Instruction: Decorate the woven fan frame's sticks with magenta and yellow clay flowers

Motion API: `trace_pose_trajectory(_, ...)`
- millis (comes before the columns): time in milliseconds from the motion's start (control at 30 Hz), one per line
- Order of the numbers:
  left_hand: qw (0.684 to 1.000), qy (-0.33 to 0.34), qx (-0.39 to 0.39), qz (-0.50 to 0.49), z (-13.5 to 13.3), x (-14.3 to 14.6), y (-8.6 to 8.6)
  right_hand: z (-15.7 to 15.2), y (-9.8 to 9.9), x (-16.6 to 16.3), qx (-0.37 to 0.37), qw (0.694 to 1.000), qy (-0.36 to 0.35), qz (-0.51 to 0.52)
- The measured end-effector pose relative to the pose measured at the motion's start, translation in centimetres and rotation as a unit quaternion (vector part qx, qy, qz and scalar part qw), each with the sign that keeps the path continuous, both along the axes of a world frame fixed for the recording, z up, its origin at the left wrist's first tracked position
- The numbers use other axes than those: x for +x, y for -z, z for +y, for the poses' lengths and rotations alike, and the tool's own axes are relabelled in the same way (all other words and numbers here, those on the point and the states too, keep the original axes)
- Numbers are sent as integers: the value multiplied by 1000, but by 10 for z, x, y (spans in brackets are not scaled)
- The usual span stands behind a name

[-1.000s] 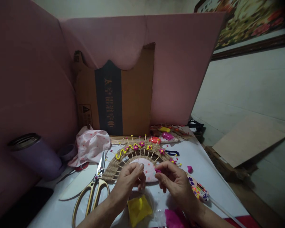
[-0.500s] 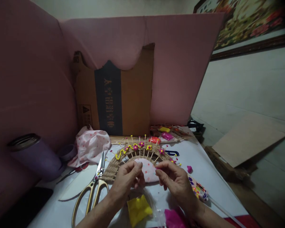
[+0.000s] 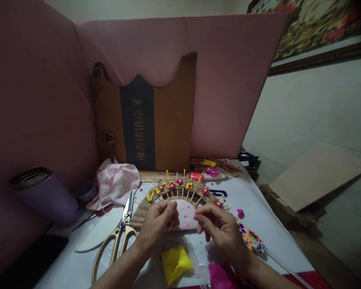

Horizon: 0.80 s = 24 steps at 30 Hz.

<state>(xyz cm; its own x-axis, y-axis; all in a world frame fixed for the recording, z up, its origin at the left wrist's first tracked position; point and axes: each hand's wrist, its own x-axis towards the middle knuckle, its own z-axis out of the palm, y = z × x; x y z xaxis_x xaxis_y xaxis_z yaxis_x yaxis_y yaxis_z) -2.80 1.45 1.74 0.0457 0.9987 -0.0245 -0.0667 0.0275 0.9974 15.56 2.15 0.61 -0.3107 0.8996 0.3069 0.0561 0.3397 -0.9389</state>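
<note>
A fan-shaped craft piece (image 3: 140,216) of woven twine and thin sticks lies in front of me, with a spotted pink-white fabric half-circle (image 3: 184,214) at its centre. Yellow and magenta clay flowers (image 3: 189,186) and a wavy yellow clay strip (image 3: 152,195) decorate its arch. Over the fan's lower left, my left hand (image 3: 161,224) is closed, thumb against the curled fingers. My right hand (image 3: 219,228) pinches thumb and forefinger together at the fabric's right side. Anything in either pinch is too small to make out. Yellow clay (image 3: 176,263) and magenta clay (image 3: 221,276) in clear wrapping lie below.
Gold-handled scissors (image 3: 120,230) lie left of the fan, near a purple tumbler (image 3: 46,196) and crumpled spotted fabric (image 3: 116,180). A magenta clay lump (image 3: 240,213) and a flower-patterned item (image 3: 252,239) are on the right. Cut cardboard (image 3: 171,128) stands behind.
Both hands have shifted very slightly and keep their pinched shape. The view has tilted a little. Objects on the table stay in place.
</note>
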Motion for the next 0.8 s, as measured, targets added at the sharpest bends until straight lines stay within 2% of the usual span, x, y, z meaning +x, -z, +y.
trace_pose_trajectory(200,998,15,-28,-62,2,-1,3,1,-1,-1,-48,998,-18,31)
trace_pose_trajectory(300,993,32,-49,-99,1,0,1,4,-9,-1,-107,992,-29,65)
trace_pose_trajectory(367,990,46,-57,-122,-1,0,-2,8,-17,-2,-186,974,-53,117)
trace_pose_trajectory(433,986,55,-65,-141,-3,0,-7,11,-28,-4,-274,944,-81,165)
trace_pose_trajectory(533,982,67,-62,-164,-5,-1,-12,14,-42,-10,-346,912,-136,175)
trace_pose_trajectory(600,981,81,-49,-172,-5,-1,-13,15,-48,-15,-340,917,-147,147)
trace_pose_trajectory(667,978,92,-45,-179,-5,-2,-13,15,-51,-22,-297,940,-134,101)
trace_pose_trajectory(733,977,95,-49,-187,-4,-3,-12,15,-53,-29,-206,973,-100,37)
trace_pose_trajectory(800,976,89,-54,-192,-3,-4,-11,14,-53,-35,-84,994,-63,-35)
